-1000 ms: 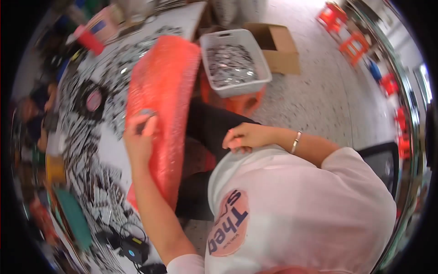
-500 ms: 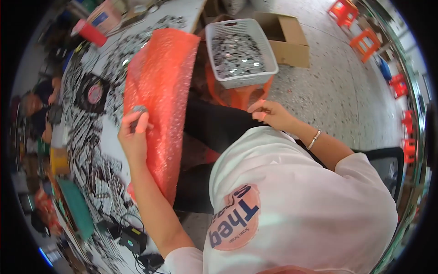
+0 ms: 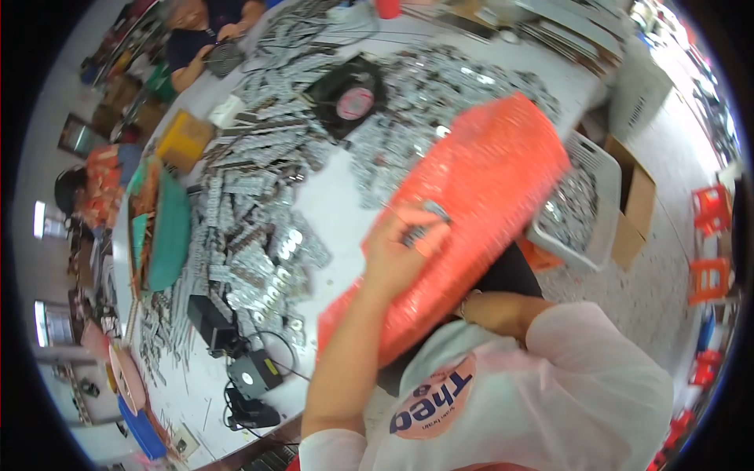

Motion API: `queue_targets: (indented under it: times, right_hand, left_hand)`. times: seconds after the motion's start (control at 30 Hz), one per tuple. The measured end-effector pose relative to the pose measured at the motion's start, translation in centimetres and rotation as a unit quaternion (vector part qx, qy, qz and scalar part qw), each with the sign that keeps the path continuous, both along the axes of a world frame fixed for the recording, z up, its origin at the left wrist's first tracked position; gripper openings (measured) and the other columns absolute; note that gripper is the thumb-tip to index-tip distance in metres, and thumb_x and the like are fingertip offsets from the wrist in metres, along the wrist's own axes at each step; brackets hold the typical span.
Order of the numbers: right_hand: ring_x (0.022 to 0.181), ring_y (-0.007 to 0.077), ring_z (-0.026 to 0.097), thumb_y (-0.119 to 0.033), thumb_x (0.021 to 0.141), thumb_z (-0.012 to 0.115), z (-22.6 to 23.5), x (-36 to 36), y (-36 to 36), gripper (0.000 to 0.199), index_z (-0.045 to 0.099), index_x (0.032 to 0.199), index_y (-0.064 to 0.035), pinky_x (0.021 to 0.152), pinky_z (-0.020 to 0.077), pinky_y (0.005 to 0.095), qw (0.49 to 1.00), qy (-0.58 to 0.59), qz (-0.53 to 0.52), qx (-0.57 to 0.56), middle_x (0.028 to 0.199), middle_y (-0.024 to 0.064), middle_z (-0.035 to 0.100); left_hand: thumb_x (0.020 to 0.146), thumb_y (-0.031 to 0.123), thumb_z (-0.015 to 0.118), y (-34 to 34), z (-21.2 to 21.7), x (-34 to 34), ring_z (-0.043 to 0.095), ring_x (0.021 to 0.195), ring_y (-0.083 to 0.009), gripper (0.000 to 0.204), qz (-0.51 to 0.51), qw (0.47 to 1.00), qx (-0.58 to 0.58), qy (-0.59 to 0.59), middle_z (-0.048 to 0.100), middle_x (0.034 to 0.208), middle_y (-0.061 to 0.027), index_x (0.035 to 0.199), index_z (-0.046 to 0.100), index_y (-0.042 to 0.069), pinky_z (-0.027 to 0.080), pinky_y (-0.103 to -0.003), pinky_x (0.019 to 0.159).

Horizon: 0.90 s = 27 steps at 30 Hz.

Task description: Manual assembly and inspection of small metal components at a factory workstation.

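Observation:
A red bubble-wrap sheet (image 3: 499,161) slants over the table's near edge and my lap. My left hand (image 3: 397,255) rests over it, fingers curled and closed on a small grey metal piece (image 3: 434,210) that shows at the fingertips. Its exact kind is too small to tell. Of my right arm only the forearm and the braceleted wrist show, beside my lap; the right hand itself is hidden behind the sheet.
Heaps of small silvery metal parts (image 3: 259,228) cover much of the white table (image 3: 334,192). A black fan-like device (image 3: 345,98) and black boxes with cables (image 3: 255,373) stand there. Beyond the sheet is a white basket (image 3: 605,208) of parts. Another person (image 3: 196,43) sits across.
My view has swung left, so the table shows more fully. The right hand, seen before with bent fingers near the basket, is now behind the sheet. The left hand keeps the grey piece.

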State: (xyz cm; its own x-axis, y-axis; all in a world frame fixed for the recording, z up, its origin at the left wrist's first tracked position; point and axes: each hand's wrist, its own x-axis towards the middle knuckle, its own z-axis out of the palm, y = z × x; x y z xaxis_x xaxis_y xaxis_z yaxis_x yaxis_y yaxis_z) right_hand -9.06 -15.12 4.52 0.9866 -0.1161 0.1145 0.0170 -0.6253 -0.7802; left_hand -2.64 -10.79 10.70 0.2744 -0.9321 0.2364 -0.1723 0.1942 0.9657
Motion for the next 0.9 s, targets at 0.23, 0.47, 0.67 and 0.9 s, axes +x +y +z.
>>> queue_targets:
  times: [0.23, 0.47, 0.67, 0.9]
  right_hand:
    - [0.099, 0.0258, 0.055, -0.013, 0.084, 0.055, -1.0, 11.0, -7.0, 0.017, 0.061, 0.099, -0.0086, 0.085, 0.0436, 0.0382, 0.993, -0.032, 0.024, 0.111, 0.104, 0.0141, 0.060]
    - [0.099, 0.0260, 0.055, -0.014, 0.084, 0.054, -2.5, 17.6, -8.5, 0.019, 0.061, 0.101, -0.0080, 0.086, 0.0434, 0.0382, 0.969, -0.009, 0.010, 0.247, 0.105, 0.0145, 0.060]
    - [0.099, 0.0261, 0.056, -0.014, 0.085, 0.054, -2.8, 16.6, -7.0, 0.020, 0.060, 0.103, -0.0075, 0.087, 0.0433, 0.0382, 0.944, -0.019, 0.013, 0.328, 0.106, 0.0149, 0.060]
    - [0.100, 0.0263, 0.056, -0.015, 0.086, 0.054, -1.8, 9.5, -1.6, 0.022, 0.059, 0.105, -0.0070, 0.088, 0.0431, 0.0381, 0.908, -0.066, 0.010, 0.414, 0.107, 0.0153, 0.060]
  left_hand:
    - [0.073, 0.006, 0.074, 1.2, 2.1, 0.0, 0.063, 0.093, -0.0244, 0.022, 0.001, 0.997, 0.075, -0.031, 0.063, 0.102, -0.0133, 0.091, 0.061, 0.007, 0.051, -0.031, 0.076]
    - [0.076, -0.008, 0.067, 0.9, 1.4, 0.8, 0.062, 0.077, -0.0132, 0.021, 0.025, 0.977, 0.073, 0.197, 0.058, 0.110, -0.0149, 0.092, 0.062, 0.004, 0.051, -0.024, 0.063]
    - [0.076, -0.001, 0.070, 0.9, 2.2, 1.3, 0.063, 0.090, -0.0199, 0.020, 0.008, 0.963, 0.118, 0.243, 0.061, 0.106, -0.0152, 0.093, 0.061, 0.005, 0.049, -0.028, 0.073]
    - [0.074, 0.010, 0.074, 1.1, 1.6, -0.1, 0.062, 0.096, -0.0270, 0.021, 0.042, 0.996, 0.051, -0.054, 0.063, 0.103, -0.0161, 0.091, 0.062, 0.008, 0.050, -0.033, 0.079]
